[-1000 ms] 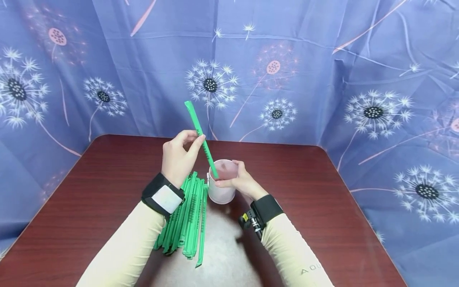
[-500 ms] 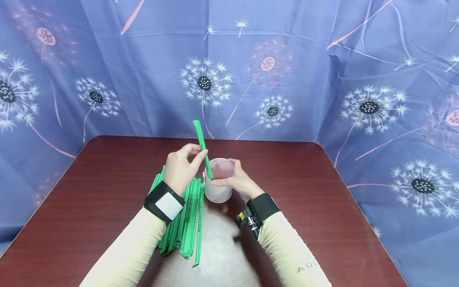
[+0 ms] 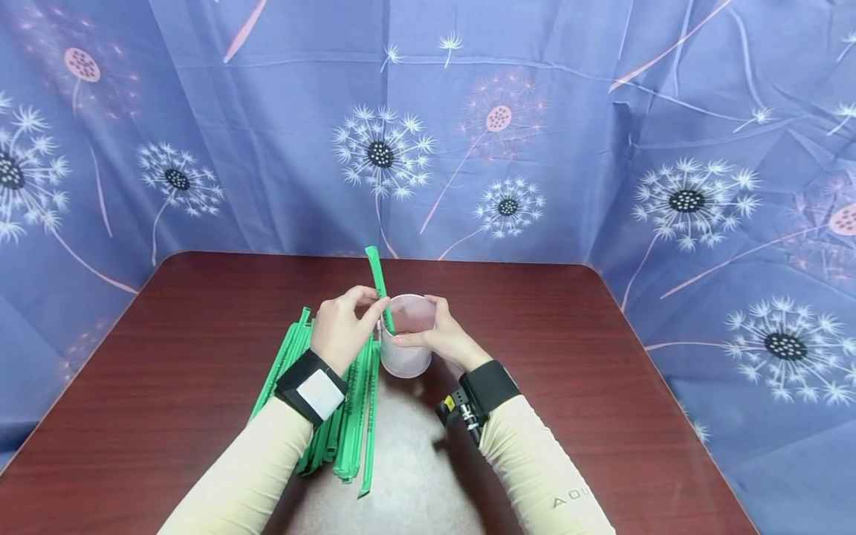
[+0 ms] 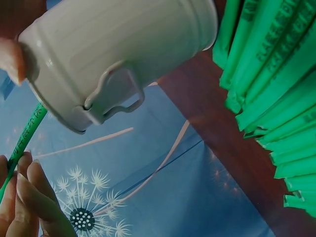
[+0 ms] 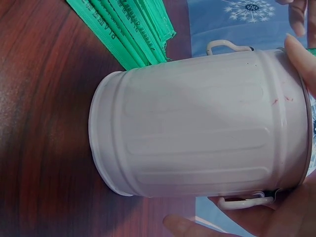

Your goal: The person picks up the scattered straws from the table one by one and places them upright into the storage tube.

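Note:
A straw in a green printed wrapper [image 3: 375, 269] leans in a small pinkish-white metal bucket [image 3: 406, 362], its lower end hidden behind the near rim. My left hand [image 3: 342, 327] pinches the straw between thumb and fingers just above the rim; in the left wrist view the straw [image 4: 30, 127] runs from those fingers to the bucket's mouth. With thumb at the near rim and fingers at the far right side, my right hand [image 3: 455, 339] grips the bucket. The right wrist view shows the bucket's ribbed wall [image 5: 197, 123] and small side handles [image 5: 229, 46].
A pile of green wrapped straws [image 3: 354, 427] lies left of the bucket, partly under my left wrist. All stand on a dark red-brown wooden table [image 3: 568, 386]. Behind it hangs a blue curtain [image 3: 287, 148] with dandelion prints.
My left hand has moved down with the straw, so its end sits deeper in the bucket. The right hand keeps its grip at the rim. The head view has shifted slightly.

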A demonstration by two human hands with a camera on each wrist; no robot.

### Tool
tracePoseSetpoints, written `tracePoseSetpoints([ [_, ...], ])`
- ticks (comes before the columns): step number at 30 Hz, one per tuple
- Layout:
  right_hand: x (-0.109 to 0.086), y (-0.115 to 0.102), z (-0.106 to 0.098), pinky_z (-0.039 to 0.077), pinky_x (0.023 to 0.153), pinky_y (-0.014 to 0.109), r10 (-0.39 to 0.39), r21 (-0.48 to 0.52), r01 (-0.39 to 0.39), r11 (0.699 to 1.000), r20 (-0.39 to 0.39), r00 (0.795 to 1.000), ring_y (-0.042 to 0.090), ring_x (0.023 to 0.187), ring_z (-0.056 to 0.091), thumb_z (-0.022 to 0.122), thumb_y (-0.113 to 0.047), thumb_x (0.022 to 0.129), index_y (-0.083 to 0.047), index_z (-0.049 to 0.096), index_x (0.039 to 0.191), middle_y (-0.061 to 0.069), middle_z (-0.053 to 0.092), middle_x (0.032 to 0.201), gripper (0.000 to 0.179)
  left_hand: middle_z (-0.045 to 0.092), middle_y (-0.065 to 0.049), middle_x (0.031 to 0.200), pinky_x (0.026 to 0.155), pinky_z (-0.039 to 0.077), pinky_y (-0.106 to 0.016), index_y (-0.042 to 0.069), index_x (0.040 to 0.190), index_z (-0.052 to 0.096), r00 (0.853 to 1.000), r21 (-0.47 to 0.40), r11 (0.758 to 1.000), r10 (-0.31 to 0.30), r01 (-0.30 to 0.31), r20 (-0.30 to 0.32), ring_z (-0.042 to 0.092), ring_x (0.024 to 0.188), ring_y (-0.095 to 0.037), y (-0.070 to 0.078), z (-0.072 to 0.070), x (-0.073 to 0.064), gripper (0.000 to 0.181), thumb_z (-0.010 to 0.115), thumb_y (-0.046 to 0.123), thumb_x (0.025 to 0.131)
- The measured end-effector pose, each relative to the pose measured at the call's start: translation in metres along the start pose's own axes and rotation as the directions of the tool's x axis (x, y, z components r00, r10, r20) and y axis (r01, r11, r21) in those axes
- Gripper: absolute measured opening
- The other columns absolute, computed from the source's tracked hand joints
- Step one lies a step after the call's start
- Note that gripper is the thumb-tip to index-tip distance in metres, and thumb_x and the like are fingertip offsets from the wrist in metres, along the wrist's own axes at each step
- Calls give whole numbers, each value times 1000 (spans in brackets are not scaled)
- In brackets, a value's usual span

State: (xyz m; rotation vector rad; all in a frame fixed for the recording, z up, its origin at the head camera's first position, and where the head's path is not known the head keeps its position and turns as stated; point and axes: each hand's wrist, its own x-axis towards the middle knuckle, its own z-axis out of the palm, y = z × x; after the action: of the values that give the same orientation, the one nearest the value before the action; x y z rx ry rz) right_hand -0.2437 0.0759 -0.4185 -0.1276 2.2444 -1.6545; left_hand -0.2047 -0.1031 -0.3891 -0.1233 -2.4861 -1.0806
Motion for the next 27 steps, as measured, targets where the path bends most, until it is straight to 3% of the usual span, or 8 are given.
tracePoseSetpoints([
  [14, 0, 1, -2, 32, 115, 48, -6, -21, 6, 1000, 5, 1000, 29, 141, 35, 87, -26, 73, -12, 18, 152, 18, 30, 155, 106, 76, -6, 94, 56, 47, -34, 10, 102, 75, 999, 101, 994, 30, -32, 21, 63, 66, -20, -8, 9, -5, 25, 71, 33, 91],
  [27, 0, 1, 0, 30, 116, 48, -10, 24, 10, 1000, 7, 1000, 29, 141, 34, 87, -22, 73, -12, 18, 152, 17, 30, 155, 105, 76, -5, 101, 64, 52, -38, 11, 105, 74, 995, 134, 991, -40, 27, 96, 69, 81, -23, -16, 11, 0, 27, 71, 34, 91],
])
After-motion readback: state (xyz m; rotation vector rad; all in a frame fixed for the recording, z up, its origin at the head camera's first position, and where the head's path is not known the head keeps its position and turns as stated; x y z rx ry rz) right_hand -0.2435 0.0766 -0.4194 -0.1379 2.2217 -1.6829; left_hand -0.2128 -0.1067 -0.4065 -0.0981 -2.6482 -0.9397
